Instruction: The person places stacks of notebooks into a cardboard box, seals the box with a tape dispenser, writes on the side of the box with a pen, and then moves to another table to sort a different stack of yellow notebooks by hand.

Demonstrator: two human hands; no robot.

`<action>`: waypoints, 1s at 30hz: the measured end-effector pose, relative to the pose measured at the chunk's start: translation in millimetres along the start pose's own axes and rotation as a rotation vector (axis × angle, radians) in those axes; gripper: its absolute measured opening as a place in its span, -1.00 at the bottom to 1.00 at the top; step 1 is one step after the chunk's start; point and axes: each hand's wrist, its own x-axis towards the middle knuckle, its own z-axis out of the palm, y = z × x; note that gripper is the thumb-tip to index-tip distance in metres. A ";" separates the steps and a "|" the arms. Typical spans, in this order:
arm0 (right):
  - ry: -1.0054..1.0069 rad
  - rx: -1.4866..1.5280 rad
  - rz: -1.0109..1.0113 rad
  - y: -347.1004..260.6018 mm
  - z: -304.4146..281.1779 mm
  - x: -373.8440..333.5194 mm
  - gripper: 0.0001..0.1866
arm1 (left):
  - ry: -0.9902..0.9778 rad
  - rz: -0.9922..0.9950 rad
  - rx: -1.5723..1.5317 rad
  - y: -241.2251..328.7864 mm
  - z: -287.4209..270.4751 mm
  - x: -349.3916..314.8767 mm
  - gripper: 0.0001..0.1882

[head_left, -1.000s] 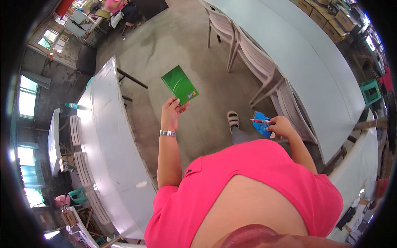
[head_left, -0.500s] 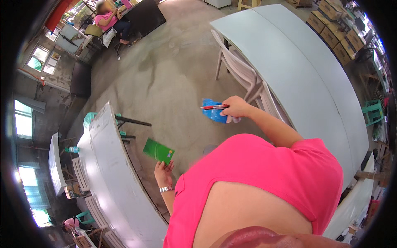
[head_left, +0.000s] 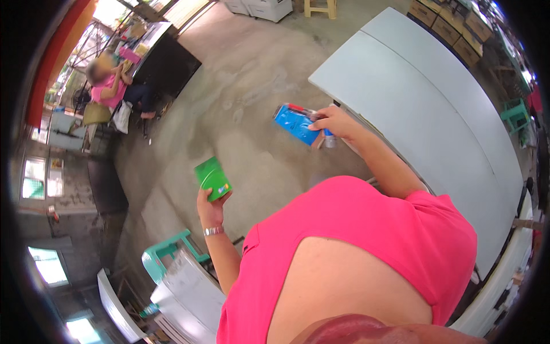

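My left hand [head_left: 212, 205], a metal-banded watch on its wrist, is closed on the lower edge of a small green notebook [head_left: 211, 175] with a pale curved line and a small bright mark on its cover. Out to the right, my right hand [head_left: 334, 123] grips a flat blue packet [head_left: 295, 123] between thumb and fingers. A red pen [head_left: 298, 108] lies along the packet's far edge, in the same grip. Under the fingers a short blue-and-grey end [head_left: 330, 139] sticks out; its kind is unclear. Both hands are above the concrete floor, apart from the tables.
A long pale table [head_left: 401, 86] runs along my right. To the left are a white table [head_left: 186, 286] and a green plastic stool [head_left: 166, 255]. Someone in pink [head_left: 112, 86] sits at a dark desk [head_left: 169, 63] at the far left. Cardboard boxes [head_left: 447, 28] are stacked at the far right.
The view has shifted forward past the left table. My left hand has raised the green notebook, now more upright. My right hand has tilted the blue packet and pen, showing more of the packet.
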 end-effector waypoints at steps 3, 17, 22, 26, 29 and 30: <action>0.125 0.057 0.078 -16.6 -26.9 51.7 -0.58 | -0.273 -0.131 0.000 33.3 56.2 117.0 -0.53; 0.436 -0.121 0.123 -62.0 -131.9 375.3 -0.64 | -0.333 -0.349 0.137 117.9 186.9 449.3 -0.58; 0.444 -0.147 0.177 -80.3 -177.4 467.3 -0.64 | -0.388 -0.442 0.097 129.5 240.1 605.7 -0.58; 0.574 -0.085 0.331 -69.2 -221.0 496.7 -0.69 | -0.508 -0.486 0.273 138.2 336.0 737.1 -0.58; 0.786 0.014 0.446 -83.7 -252.7 504.6 -0.73 | -0.705 -0.467 0.434 151.6 456.6 826.3 -0.59; 0.837 0.047 0.489 -78.7 -267.2 509.1 -0.73 | -0.775 -0.460 0.495 152.7 505.0 852.2 -0.59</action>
